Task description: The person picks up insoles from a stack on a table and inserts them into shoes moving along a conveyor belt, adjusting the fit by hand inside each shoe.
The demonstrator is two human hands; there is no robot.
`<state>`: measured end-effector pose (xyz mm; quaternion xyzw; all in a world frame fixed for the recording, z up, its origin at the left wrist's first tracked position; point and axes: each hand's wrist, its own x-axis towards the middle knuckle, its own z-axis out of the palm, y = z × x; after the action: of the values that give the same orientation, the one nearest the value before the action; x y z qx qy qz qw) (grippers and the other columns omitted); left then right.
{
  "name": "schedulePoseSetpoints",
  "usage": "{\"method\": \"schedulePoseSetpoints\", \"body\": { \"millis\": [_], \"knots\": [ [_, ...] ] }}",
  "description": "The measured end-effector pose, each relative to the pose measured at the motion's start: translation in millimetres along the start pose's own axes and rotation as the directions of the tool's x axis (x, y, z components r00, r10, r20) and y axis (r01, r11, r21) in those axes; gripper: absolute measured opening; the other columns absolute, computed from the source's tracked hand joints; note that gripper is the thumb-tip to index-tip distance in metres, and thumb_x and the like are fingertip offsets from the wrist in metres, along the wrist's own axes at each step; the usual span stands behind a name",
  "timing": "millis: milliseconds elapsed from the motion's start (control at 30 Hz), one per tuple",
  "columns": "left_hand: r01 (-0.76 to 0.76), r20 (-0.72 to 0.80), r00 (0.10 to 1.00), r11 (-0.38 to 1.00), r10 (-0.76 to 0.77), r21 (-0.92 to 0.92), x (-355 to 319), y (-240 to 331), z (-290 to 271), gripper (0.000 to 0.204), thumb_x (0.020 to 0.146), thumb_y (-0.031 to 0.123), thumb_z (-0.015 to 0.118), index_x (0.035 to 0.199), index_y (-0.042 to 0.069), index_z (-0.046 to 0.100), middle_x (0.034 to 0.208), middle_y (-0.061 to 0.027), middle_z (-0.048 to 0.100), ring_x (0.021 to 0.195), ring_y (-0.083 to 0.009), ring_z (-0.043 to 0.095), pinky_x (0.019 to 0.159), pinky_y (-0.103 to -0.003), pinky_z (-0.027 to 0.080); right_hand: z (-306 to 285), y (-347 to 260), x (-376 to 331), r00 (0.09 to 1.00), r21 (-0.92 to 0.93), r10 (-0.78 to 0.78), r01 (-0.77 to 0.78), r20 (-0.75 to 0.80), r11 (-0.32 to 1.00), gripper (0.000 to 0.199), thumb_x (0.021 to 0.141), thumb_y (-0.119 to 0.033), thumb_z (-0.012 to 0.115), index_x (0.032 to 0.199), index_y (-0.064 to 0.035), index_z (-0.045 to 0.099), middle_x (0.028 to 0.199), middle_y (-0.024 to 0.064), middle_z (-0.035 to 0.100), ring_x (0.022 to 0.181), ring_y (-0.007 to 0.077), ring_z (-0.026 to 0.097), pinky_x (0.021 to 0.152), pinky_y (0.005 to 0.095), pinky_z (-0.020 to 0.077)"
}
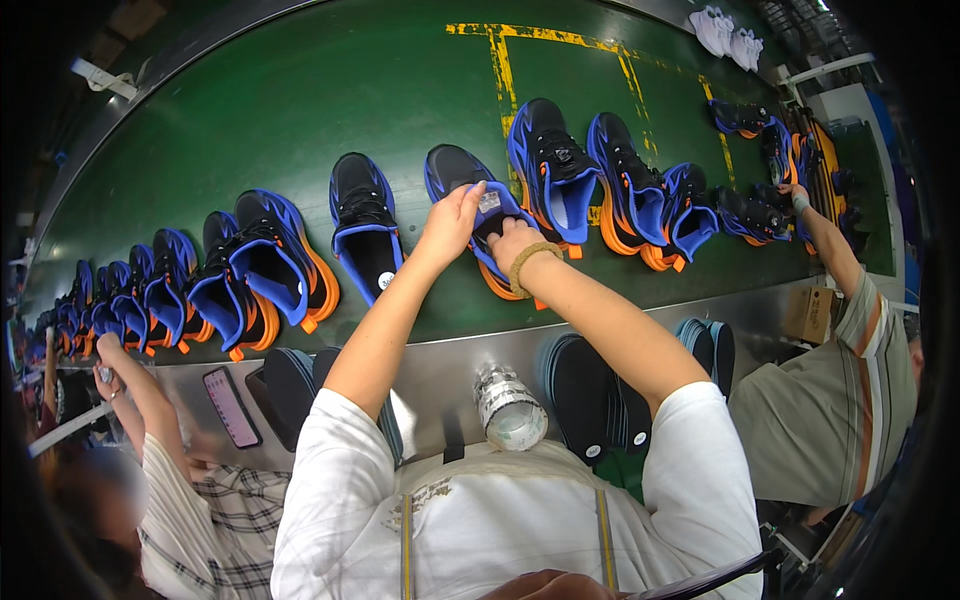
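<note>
Both hands, left (452, 222) and right (512, 243), pinch shoe (462, 172) opening near belt (300, 90) front edge; neighbouring shoes (362, 222) just beside.

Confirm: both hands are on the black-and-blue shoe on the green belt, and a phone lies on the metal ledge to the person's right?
Not quite. In the head view the phone lies to the person's left. Both the left hand and right hand are on the shoe on the green belt.
</note>
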<state>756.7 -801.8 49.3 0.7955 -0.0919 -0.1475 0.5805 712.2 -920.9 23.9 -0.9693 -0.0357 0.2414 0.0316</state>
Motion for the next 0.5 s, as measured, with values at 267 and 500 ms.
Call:
{"method": "schedulePoseSetpoints", "body": {
  "millis": [267,500],
  "knots": [
    [0.029,0.06,0.998,1.0,-0.029,-0.003,-4.1,-5.2,-5.1,0.039,0.086,0.034,0.041,0.092,-0.002,0.053,0.079,-0.0196,0.056,0.073,-0.0278,0.056,0.067,-0.031,0.042,-42.5,-9.2,-22.6,0.904,-0.425,-0.106,0.295,0.414,0.856,0.034,0.071,-0.022,0.057,0.103,-0.0087,0.058,0.115,0.0148,0.042,0.106,0.0282,0.041,0.086,0.0329,0.0374],
    [-0.073,-0.113,0.99,0.987,0.089,0.142,-2.5,-0.8,-2.3,0.027,0.083,0.022,0.049,0.099,0.0,0.048,0.075,-0.0111,0.052,0.069,-0.0205,0.052,0.063,-0.03,0.041,-32.5,8.3,2.2,0.76,-0.427,-0.327,0.605,0.561,0.672,0.032,0.064,-0.02,0.063,0.095,-0.0083,0.062,0.103,0.0096,0.056,0.105,0.0215,0.046,0.091,0.0313,0.034]
  ]
}}
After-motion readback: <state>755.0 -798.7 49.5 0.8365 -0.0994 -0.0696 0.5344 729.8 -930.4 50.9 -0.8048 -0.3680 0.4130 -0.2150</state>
